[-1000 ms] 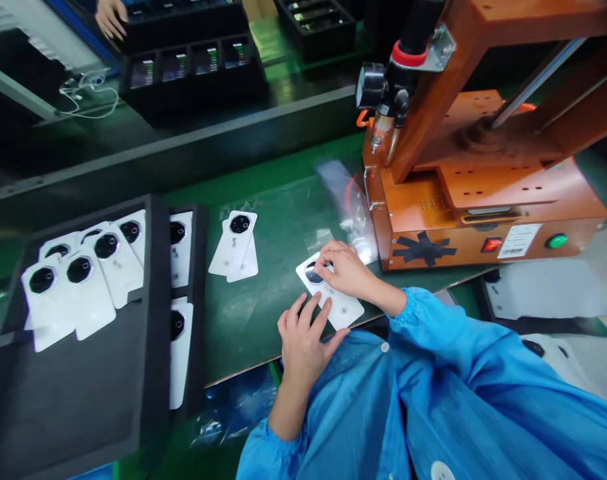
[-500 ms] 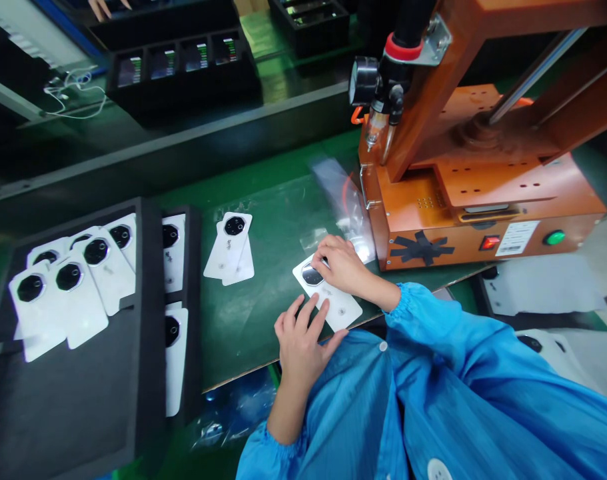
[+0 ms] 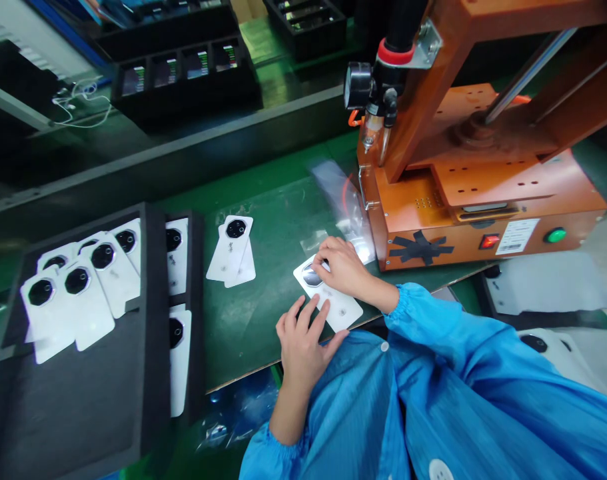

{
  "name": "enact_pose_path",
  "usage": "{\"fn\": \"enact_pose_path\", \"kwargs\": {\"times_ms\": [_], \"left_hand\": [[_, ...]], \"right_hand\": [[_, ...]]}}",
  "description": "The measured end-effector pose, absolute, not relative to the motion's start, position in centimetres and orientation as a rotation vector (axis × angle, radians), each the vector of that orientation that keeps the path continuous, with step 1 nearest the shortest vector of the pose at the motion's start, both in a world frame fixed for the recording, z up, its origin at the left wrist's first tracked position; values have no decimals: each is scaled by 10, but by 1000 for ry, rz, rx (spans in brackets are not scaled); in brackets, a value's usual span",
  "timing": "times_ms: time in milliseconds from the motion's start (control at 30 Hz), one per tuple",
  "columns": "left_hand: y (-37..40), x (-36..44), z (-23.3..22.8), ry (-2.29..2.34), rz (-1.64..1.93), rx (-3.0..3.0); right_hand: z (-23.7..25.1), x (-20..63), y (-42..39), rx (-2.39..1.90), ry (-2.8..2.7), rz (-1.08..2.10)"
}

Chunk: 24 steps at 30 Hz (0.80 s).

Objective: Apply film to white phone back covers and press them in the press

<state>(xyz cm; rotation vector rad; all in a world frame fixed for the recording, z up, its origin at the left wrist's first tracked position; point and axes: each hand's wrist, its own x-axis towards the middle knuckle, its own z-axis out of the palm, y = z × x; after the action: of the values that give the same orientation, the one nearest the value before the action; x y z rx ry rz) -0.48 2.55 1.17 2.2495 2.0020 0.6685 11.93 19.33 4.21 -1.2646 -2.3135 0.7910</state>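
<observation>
A white phone back cover (image 3: 344,309) with a dark camera ring lies on the green mat near the front edge. My left hand (image 3: 304,335) rests flat with fingers spread, its fingertips pressing the cover's lower edge. My right hand (image 3: 344,265) is curled over the camera ring end, fingertips pinching at something there; what it grips is hidden. Two more white covers (image 3: 232,251) lie stacked a little to the left.
A black foam tray (image 3: 152,333) at the left holds several white covers, with another tray beneath. An orange press machine (image 3: 473,193) stands close behind my right hand. Clear plastic film (image 3: 340,200) lies beside it. Black trays (image 3: 183,73) sit across the conveyor.
Both hands stay on the cover; my right fingers shifted slightly over the camera ring. The view swayed a little. Another person's hand at the far top left is out of sight now.
</observation>
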Motion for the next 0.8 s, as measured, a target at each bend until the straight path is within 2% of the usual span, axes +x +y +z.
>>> {"fn": "enact_pose_path", "kwargs": {"times_ms": [467,700,800], "left_hand": [[26,-4,14,1991,701,2272],[24,-8,14,1935,699,2316],[24,-12,16,1876,775,2381]], "right_hand": [[53,142,174,-1202,-2407,401],[75,192,131,-774,-2715,587],[75,203,115,-741,-2746,603]]}}
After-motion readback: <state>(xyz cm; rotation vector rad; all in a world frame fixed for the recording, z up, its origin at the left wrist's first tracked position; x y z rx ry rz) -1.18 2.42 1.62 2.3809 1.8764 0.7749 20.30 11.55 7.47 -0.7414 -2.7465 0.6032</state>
